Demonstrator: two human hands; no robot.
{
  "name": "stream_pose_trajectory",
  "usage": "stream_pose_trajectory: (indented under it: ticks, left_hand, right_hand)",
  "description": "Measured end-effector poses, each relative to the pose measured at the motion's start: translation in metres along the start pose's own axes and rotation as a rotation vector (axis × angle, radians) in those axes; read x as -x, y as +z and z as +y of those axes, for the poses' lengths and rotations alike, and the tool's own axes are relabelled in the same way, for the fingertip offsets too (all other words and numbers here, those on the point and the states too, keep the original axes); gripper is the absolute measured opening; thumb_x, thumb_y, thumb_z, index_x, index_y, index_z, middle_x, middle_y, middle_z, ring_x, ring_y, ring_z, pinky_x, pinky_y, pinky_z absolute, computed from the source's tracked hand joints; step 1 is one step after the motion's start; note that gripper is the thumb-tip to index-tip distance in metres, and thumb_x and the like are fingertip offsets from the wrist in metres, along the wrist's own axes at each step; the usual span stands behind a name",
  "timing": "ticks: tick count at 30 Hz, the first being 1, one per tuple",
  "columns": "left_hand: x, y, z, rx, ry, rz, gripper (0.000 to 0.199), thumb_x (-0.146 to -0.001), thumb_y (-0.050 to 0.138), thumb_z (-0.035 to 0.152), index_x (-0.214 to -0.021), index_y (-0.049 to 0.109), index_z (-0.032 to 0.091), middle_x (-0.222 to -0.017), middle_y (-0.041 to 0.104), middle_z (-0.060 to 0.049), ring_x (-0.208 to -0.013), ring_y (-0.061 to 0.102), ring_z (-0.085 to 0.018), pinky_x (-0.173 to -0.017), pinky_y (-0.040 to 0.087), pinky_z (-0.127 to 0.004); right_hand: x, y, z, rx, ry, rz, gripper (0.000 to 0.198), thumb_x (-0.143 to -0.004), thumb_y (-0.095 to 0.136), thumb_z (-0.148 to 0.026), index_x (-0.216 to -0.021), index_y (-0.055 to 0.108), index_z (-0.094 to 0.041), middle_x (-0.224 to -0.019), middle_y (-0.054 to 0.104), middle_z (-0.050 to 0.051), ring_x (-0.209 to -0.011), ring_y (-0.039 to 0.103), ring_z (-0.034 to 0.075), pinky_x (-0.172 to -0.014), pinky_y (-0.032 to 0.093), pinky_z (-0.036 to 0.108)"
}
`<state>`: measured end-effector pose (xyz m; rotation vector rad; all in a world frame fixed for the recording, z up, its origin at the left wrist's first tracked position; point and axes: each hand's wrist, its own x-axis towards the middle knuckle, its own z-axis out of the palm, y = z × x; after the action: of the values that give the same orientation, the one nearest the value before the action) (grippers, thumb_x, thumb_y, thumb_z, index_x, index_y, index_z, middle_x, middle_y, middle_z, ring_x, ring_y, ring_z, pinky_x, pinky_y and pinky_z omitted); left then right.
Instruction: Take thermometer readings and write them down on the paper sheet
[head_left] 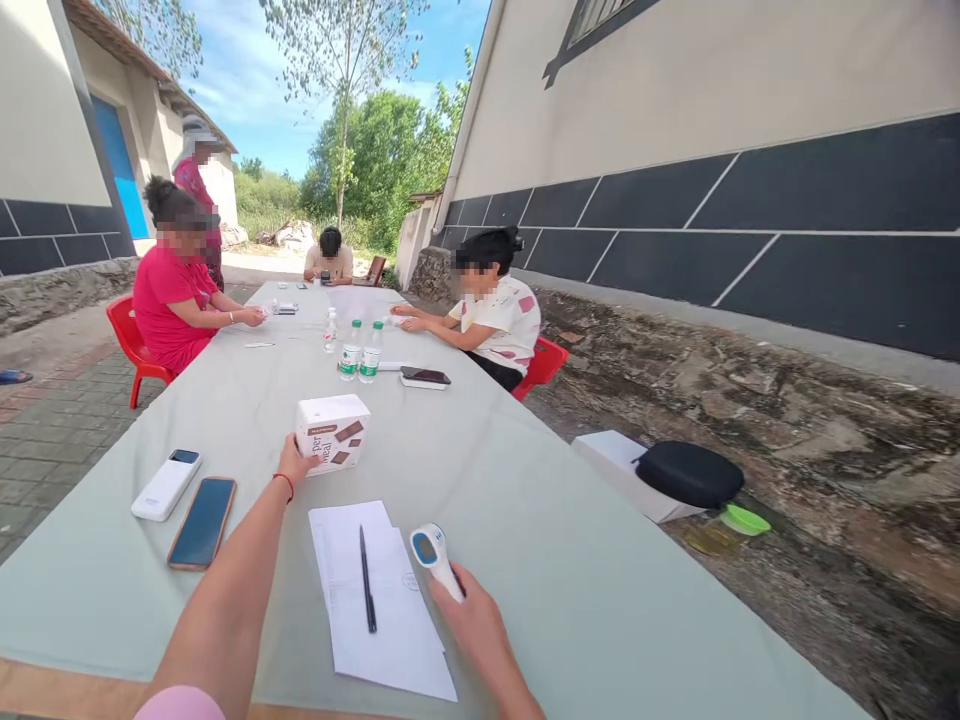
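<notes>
One camera on the person's head looks forward and down along the bench (570, 560) from its near end, close to the hands (474, 618), and reaches past the bench's far end to the trees (382, 150), with a wall (697, 130) slanting along the right side.

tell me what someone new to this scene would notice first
Probably the white cardboard box with brown printed shapes, gripped by the left hand over the long pale green table. Next, the white and blue handheld thermometer-like device in the right hand, beside the white paper sheets. Beyond the box, two green-capped clear plastic bottles stand upright.
</notes>
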<state>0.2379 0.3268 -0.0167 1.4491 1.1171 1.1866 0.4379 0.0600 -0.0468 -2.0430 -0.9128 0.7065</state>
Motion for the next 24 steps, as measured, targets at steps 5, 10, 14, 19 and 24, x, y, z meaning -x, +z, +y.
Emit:
stream_pose_trajectory:
  ticks: [5,10,14,19,24]
  left_hand:
    - [0.025,-0.01,0.014,0.112,0.007,0.067,0.067,-0.07,0.077,0.045,-0.121,0.044,0.017,-0.127,0.058,-0.016,-0.114,0.059,-0.023,-0.095,0.049,-0.036]
    - [0.092,-0.032,0.016,0.18,0.041,0.05,0.057,-0.082,0.058,0.062,-0.118,0.057,0.017,-0.122,0.065,-0.013,-0.113,0.061,-0.028,-0.093,0.051,-0.04]
    - [0.135,-0.044,-0.002,0.012,0.05,0.095,0.058,-0.081,0.06,0.062,-0.118,0.062,0.018,-0.118,0.067,-0.012,-0.112,0.061,-0.031,-0.096,0.048,-0.043]
    - [0.142,-0.044,-0.013,-0.103,0.057,0.065,0.056,-0.083,0.056,0.06,-0.12,0.061,0.019,-0.114,0.067,-0.01,-0.108,0.06,-0.028,-0.098,0.045,-0.042]
    - [0.14,-0.042,-0.014,-0.157,0.077,0.075,0.051,-0.083,0.057,0.056,-0.118,0.062,0.019,-0.109,0.067,-0.009,-0.104,0.06,-0.027,-0.096,0.045,-0.04]
  right_hand:
    - [0.023,0.002,-0.031,-0.43,-0.074,0.087,0.047,-0.06,0.064,-0.052,-0.094,0.067,-0.02,-0.091,0.07,0.007,-0.085,0.063,0.027,-0.072,0.049,0.034]
    - [0.048,0.015,-0.068,-0.736,-0.163,-0.139,0.033,-0.071,0.063,-0.053,-0.074,0.063,-0.02,-0.061,0.055,0.001,-0.059,0.049,0.017,-0.054,0.04,0.028]
    - [0.063,0.036,-0.09,-0.893,-0.16,-0.281,0.035,-0.071,0.065,-0.052,-0.068,0.058,-0.019,-0.058,0.053,0.0,-0.052,0.043,0.013,-0.048,0.035,0.026]
    - [0.064,0.063,-0.105,-0.908,-0.125,-0.302,0.036,-0.073,0.063,-0.055,-0.072,0.054,-0.019,-0.058,0.048,-0.003,-0.05,0.04,0.011,-0.045,0.03,0.024]
    - [0.048,0.082,-0.106,-0.857,-0.146,-0.277,0.035,-0.077,0.061,-0.053,-0.069,0.051,-0.02,-0.056,0.048,-0.004,-0.049,0.04,0.01,-0.047,0.031,0.024]
